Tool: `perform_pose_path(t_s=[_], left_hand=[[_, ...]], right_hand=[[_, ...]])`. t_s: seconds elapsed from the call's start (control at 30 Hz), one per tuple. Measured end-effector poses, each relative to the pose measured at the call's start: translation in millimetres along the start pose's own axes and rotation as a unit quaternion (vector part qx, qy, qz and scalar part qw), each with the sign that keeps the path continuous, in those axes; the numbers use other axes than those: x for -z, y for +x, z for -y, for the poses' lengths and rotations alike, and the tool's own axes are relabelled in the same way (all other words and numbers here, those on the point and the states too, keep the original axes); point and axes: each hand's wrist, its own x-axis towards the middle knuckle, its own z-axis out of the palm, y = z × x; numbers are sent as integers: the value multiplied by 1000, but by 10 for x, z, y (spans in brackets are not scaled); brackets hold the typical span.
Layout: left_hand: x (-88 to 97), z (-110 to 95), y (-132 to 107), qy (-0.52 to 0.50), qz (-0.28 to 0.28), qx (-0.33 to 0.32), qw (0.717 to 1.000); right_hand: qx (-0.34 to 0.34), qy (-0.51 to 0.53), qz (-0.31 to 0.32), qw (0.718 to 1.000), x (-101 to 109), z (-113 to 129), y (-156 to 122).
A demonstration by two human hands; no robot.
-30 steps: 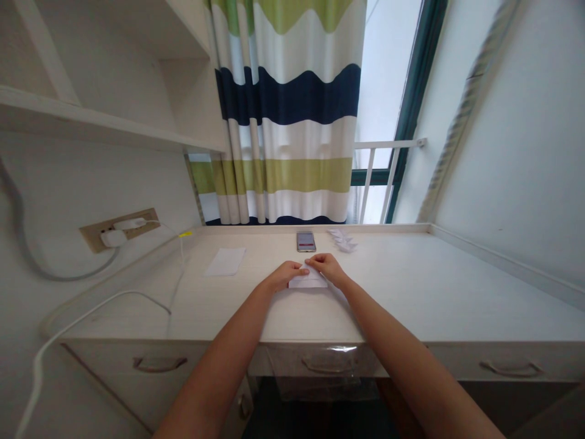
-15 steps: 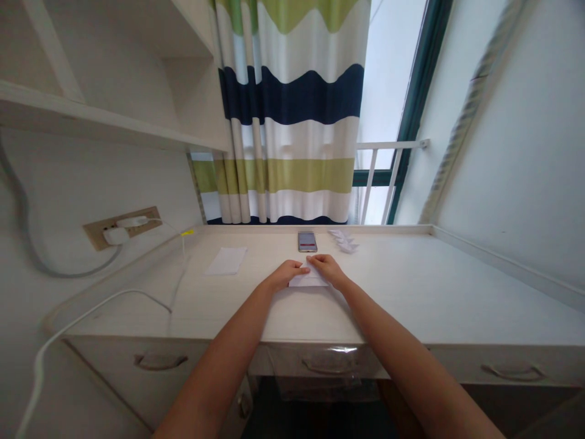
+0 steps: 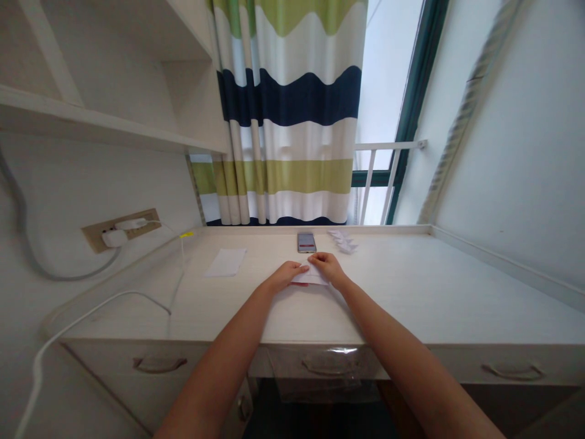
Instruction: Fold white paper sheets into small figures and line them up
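Observation:
A small white folded paper (image 3: 311, 277) lies on the pale desk (image 3: 411, 292) straight ahead. My left hand (image 3: 286, 275) pinches its left side, fingers closed on the top edge. Touching the paper's right side, my right hand (image 3: 328, 267) has its fingers closed on the upper corner. The paper's front edge seems slightly lifted off the desk. Both forearms reach over the desk's front edge.
Behind the hands lies a phone (image 3: 306, 241), with small folded paper pieces (image 3: 343, 241) to its right. A loose white sheet (image 3: 226, 261) lies left. A wall socket (image 3: 119, 228) with a white cable (image 3: 91, 308) is far left; a striped curtain (image 3: 287, 122) hangs behind. Drawers with handles (image 3: 326, 364) sit below.
The paper between my hands looks narrower now and its front edge has come up a little. Both hands stay in nearly the same spot.

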Motion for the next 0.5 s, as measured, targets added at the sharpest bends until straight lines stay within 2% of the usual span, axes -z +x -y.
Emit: perform_pose_path(t_s=[0.23, 0.5], left_hand=[[-11, -23, -13, -24, 26, -22, 999], [4, -22, -1, 12, 6, -21, 1000]], right_hand=[[-21, 41, -5, 999, 21, 31, -11], [-26, 40, -23, 999, 70, 27, -10]])
